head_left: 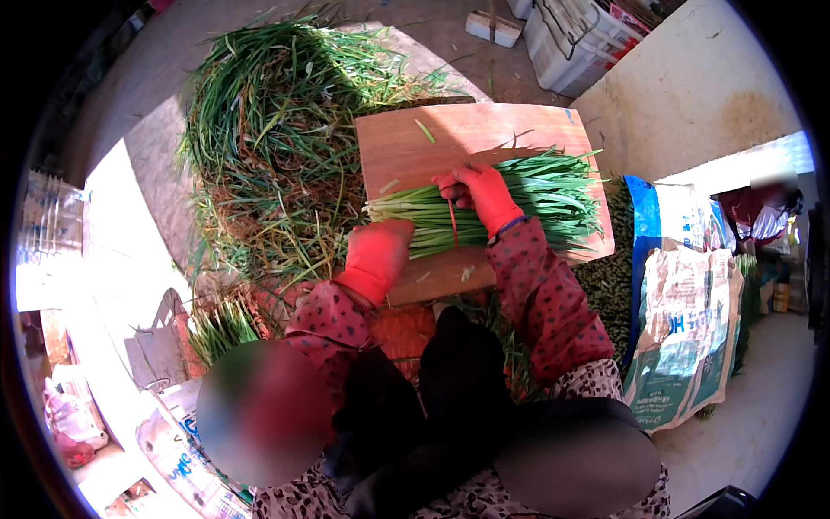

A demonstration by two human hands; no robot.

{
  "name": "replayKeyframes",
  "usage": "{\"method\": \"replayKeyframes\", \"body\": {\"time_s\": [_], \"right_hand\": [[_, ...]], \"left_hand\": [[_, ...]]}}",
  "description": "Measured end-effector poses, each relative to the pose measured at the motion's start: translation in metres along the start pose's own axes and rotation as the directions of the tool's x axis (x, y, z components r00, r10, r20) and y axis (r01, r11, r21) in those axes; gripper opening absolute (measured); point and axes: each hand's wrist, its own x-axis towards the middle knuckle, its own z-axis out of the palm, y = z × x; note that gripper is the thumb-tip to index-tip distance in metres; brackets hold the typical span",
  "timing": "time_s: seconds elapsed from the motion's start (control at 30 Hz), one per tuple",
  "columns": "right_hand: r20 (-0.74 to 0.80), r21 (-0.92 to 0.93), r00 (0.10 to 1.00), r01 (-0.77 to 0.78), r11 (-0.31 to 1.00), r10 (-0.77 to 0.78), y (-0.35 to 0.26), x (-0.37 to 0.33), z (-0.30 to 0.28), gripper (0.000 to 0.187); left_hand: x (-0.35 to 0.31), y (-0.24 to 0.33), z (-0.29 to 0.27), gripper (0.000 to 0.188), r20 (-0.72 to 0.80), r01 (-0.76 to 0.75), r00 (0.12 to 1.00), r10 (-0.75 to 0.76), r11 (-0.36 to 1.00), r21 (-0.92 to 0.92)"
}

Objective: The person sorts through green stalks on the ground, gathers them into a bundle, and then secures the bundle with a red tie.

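Note:
A bundle of green chives lies across a reddish-brown wooden board, its pale stem ends to the left and leafy tips to the right. A narrow red tie runs around the stems. My right hand, in an orange glove, is closed over the bundle, thumb and fingers pinching the tie at the top. My left hand, in the same kind of glove, is curled against the near side of the pale stem ends. Its fingertips are partly hidden by the hand itself.
A big heap of loose chives and dry leaves lies left of the board. Smaller chives sit near my left arm. At right stand a paper-and-plastic sack and a pale wall; a white crate is behind.

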Motion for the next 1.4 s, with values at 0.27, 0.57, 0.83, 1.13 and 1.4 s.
{"method": "replayKeyframes", "body": {"time_s": [0.27,0.57,0.83,1.13,1.4], "right_hand": [[0.004,0.008,1.0,-0.009,1.0,0.009,0.0,-0.001,-0.005,0.025],[0.028,0.051,1.0,-0.004,0.999,0.003,-0.001,-0.007,-0.005,0.025],[0.043,0.041,0.998,0.048,0.998,-0.05,0.002,-0.021,-0.013,0.023],[-0.09,0.031,0.993,0.084,0.996,-0.081,0.011,-0.061,-0.025,0.022],[-0.111,0.104,0.986,0.133,0.986,-0.121,0.002,-0.078,-0.006,0.021]], "left_hand": [[-0.001,-0.001,-0.002,0.011,0.079,-0.154,0.987,0.141,0.969,0.191],[-0.025,-0.032,-0.001,0.015,0.052,0.053,0.997,-0.053,0.999,-0.001],[0.006,-0.001,-0.065,0.063,-0.333,0.089,0.932,-0.143,0.981,-0.172],[0.01,0.054,0.03,0.104,-0.056,0.016,0.998,-0.005,0.982,0.188],[0.032,0.078,0.032,0.105,-0.114,0.039,0.993,-0.002,0.946,0.321]]}}
